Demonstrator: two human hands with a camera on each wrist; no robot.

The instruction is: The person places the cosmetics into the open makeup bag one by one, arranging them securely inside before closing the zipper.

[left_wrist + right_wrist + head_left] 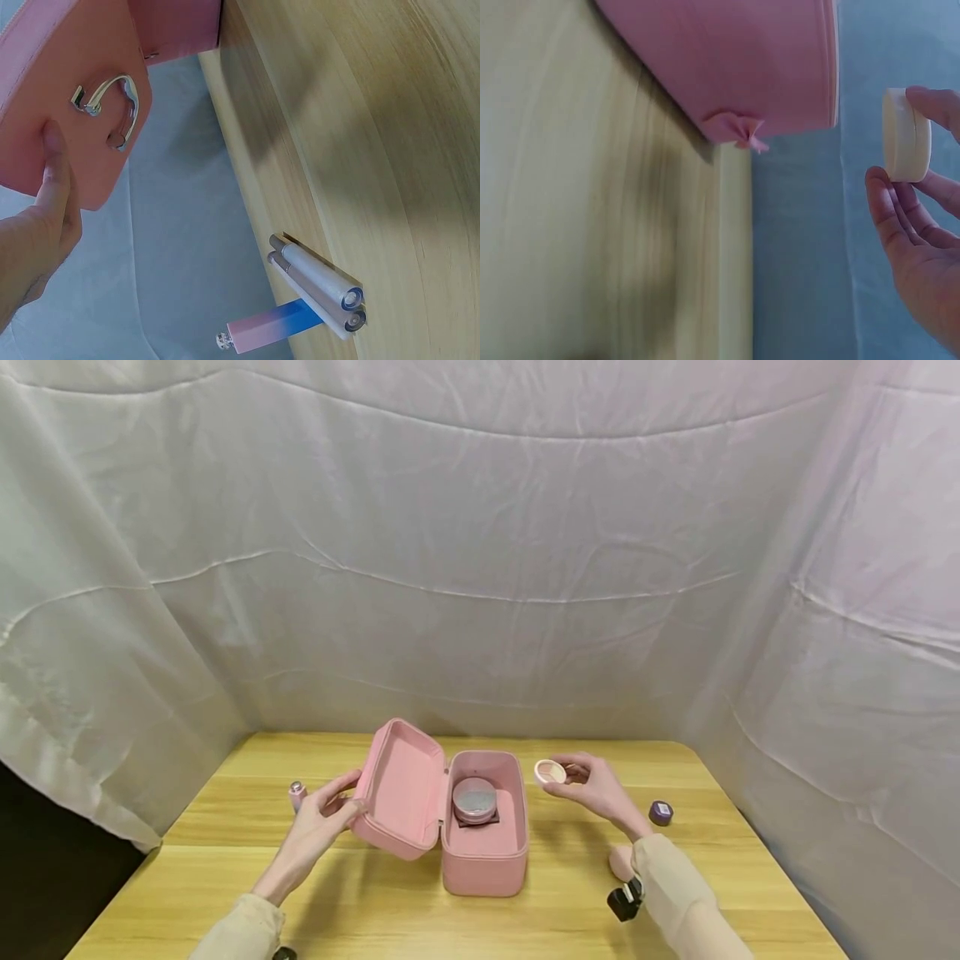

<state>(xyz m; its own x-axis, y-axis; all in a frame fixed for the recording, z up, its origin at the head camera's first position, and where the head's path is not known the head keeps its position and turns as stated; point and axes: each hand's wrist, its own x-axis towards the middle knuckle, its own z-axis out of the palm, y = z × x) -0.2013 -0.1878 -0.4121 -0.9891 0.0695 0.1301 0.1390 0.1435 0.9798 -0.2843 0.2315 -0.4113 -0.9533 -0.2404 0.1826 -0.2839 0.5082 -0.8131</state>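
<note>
A pink cosmetic case [484, 870] stands on the table, its lid [408, 781] swung out to the left. My left hand [318, 831] holds that lid by its left edge, the fingers lying along its outer face below a metal handle [129, 105]. Inside the case is a round, clear-topped container [475, 798] on a dark flat square. Between thumb and fingers, my right hand [596, 789] pinches a small round white makeup compact [906, 136] with sections of pale colour on its face. It is held up just right of the case.
Left of the lid lie two slim capped tubes [315, 274] and a pink-to-blue tube [259, 328]. A small purple jar [661, 812] sits at the right, and a rounded beige piece [620, 863] lies by my right wrist. Grey cloth [480, 568] hangs behind the wooden table [577, 918].
</note>
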